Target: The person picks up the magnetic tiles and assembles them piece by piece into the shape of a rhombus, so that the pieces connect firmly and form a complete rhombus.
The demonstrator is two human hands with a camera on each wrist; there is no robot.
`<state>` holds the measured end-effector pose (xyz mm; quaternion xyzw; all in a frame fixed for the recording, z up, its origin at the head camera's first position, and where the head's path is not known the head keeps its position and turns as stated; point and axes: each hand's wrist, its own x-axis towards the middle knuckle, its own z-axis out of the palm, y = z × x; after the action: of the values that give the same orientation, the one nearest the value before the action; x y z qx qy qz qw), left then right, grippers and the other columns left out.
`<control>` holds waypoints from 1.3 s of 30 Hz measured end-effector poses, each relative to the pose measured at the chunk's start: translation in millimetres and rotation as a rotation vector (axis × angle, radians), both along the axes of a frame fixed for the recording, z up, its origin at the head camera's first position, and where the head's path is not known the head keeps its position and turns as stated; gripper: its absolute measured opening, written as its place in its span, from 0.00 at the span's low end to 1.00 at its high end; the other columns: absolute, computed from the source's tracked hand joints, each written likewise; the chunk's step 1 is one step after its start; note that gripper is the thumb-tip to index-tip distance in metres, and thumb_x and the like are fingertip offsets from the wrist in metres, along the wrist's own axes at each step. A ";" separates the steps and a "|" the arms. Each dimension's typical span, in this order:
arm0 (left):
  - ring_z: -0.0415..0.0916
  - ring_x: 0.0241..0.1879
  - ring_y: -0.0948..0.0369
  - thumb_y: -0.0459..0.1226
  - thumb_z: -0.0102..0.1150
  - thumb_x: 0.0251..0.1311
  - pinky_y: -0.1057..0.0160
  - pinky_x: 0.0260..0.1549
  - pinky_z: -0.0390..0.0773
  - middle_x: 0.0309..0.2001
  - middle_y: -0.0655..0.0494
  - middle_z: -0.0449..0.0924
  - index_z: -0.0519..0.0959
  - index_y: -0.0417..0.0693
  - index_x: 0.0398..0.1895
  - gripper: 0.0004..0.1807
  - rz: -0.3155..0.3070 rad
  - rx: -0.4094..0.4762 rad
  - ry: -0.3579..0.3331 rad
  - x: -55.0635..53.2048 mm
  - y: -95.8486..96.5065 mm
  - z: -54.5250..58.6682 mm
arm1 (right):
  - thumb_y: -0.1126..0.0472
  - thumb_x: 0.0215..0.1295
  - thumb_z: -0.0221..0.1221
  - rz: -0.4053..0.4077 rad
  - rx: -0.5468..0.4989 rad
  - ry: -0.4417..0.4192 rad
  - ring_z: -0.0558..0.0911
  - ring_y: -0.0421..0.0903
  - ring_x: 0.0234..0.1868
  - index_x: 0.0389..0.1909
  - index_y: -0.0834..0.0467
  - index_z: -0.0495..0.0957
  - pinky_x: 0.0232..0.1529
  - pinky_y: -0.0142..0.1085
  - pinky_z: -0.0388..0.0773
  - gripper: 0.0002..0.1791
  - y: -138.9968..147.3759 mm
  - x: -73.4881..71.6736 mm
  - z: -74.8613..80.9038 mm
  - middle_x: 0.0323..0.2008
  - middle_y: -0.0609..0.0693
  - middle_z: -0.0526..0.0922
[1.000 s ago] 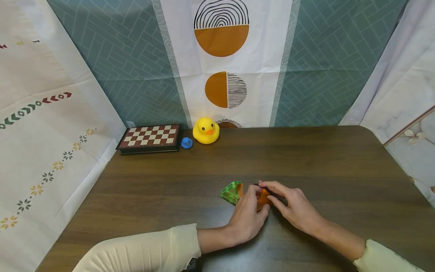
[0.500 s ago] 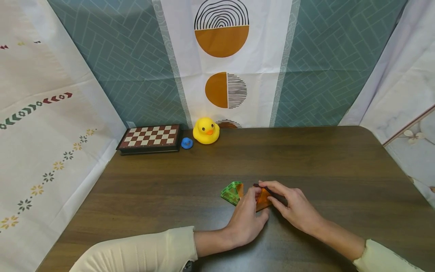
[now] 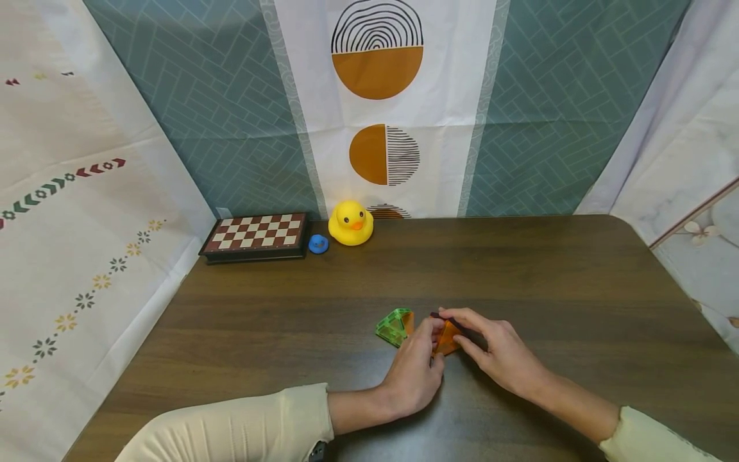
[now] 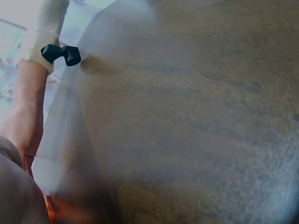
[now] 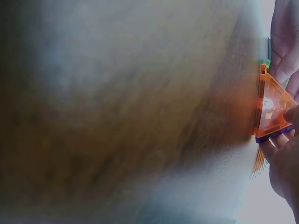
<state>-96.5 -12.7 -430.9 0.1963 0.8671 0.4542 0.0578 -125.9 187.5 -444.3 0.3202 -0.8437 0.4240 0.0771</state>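
An orange see-through triangular magnetic tile (image 3: 448,340) stands tilted over the table between my hands. A purple tile (image 5: 275,135) meets one of its edges. My right hand (image 3: 508,353) pinches the two, thumb on the orange face and fingertips behind the purple one, as the right wrist view shows. My left hand (image 3: 411,375) curls its fingers round the left side of the orange tile, its thumb low near the bottom corner. Just left of these fingers lies a green tile piece (image 3: 392,328) with an orange part beside it, partly hidden by the hand.
Along the back edge of the brown wooden table (image 3: 519,269) stand a chessboard box (image 3: 256,236), a small blue duck (image 3: 318,244) and a larger yellow rubber duck (image 3: 350,224). Patterned cloths hang behind and at both sides.
My left thumb has slid down and left off the orange tile's face, so more of that face shows. My right hand has kept its place.
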 end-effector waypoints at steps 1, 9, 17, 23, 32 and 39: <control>0.76 0.63 0.54 0.22 0.57 0.72 0.59 0.64 0.78 0.66 0.45 0.76 0.70 0.39 0.70 0.25 -0.001 -0.001 0.000 -0.3 -0.1 -0.5 | 0.79 0.62 0.69 0.000 0.001 0.000 0.86 0.50 0.60 0.66 0.60 0.78 0.54 0.45 0.85 0.32 -0.1 -0.1 -0.1 0.63 0.55 0.84; 0.77 0.62 0.55 0.22 0.58 0.71 0.59 0.62 0.79 0.65 0.45 0.78 0.70 0.40 0.69 0.25 0.000 -0.007 0.014 -1.4 0.4 -1.8 | 0.79 0.62 0.69 -0.002 0.005 0.003 0.85 0.50 0.60 0.67 0.60 0.78 0.54 0.45 0.85 0.32 -1.1 -0.2 0.3 0.63 0.56 0.84; 0.75 0.65 0.55 0.23 0.60 0.70 0.58 0.64 0.77 0.67 0.46 0.76 0.67 0.40 0.74 0.31 -0.017 0.008 -0.012 3.4 -3.4 2.7 | 0.78 0.62 0.70 -0.016 0.018 -0.016 0.87 0.53 0.58 0.70 0.61 0.75 0.52 0.46 0.86 0.35 -0.7 0.0 1.8 0.62 0.57 0.85; 0.72 0.70 0.53 0.25 0.61 0.70 0.55 0.70 0.72 0.72 0.45 0.72 0.62 0.39 0.79 0.36 -0.033 0.026 -0.020 9.8 -13.0 10.7 | 0.78 0.61 0.71 -0.036 0.018 -0.013 0.87 0.57 0.57 0.69 0.63 0.76 0.52 0.47 0.86 0.34 -0.8 -0.5 2.5 0.61 0.59 0.85; 0.73 0.70 0.47 0.27 0.65 0.71 0.51 0.69 0.73 0.76 0.47 0.70 0.63 0.39 0.79 0.36 -0.038 0.043 0.035 6.8 -38.1 35.5 | 0.74 0.61 0.74 -0.068 0.047 -0.035 0.88 0.56 0.55 0.65 0.63 0.81 0.51 0.46 0.86 0.30 1.4 -0.8 2.4 0.59 0.58 0.87; 0.70 0.72 0.54 0.35 0.74 0.67 0.50 0.70 0.72 0.77 0.51 0.69 0.63 0.45 0.80 0.42 -0.100 -0.039 0.329 -19.0 -69.2 41.2 | 0.68 0.59 0.77 -0.100 0.078 -0.053 0.89 0.55 0.53 0.64 0.60 0.83 0.50 0.47 0.87 0.29 1.2 0.6 4.3 0.56 0.56 0.88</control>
<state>-115.5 -81.9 -389.7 0.3098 0.8626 0.3957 -0.0588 -125.4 188.6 -439.9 0.2688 -0.8762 0.3949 0.0631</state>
